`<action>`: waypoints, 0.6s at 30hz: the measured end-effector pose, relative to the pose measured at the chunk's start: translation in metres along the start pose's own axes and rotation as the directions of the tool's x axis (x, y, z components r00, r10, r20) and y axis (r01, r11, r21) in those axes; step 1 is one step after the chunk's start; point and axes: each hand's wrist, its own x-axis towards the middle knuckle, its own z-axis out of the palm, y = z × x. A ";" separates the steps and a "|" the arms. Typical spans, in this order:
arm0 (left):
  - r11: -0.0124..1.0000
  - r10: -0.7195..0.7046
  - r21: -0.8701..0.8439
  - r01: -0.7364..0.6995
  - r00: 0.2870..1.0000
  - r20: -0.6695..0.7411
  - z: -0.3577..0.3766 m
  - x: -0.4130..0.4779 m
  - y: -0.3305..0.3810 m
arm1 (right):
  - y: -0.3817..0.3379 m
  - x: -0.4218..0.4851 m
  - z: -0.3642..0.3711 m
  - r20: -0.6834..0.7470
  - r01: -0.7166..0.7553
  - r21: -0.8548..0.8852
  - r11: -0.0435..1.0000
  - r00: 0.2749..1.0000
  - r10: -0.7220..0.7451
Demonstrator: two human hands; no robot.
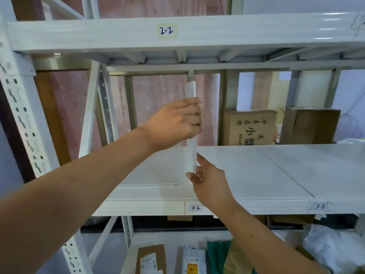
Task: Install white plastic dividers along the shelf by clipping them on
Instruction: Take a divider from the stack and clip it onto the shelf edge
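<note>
Above shelf (256,171), left hand (173,125) gripping upright divider (190,91) — right hand (211,184) pinching base

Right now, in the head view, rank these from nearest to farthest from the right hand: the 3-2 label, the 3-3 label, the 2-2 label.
1. 3-2 label, just below-left of the right hand, on the shelf edge.
2. 3-3 label, far right on that edge.
3. 2-2 label, on the upper beam.

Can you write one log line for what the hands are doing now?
step: positioning divider | left hand: holds middle | right hand: steadies bottom | shelf: 3-2
</note>
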 end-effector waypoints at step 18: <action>0.982 0.122 -0.103 -0.157 0.952 -0.280 0.013 0.105 0.030 | 0.041 -0.034 -0.094 -0.206 -0.160 0.075 0.984 0.963 0.173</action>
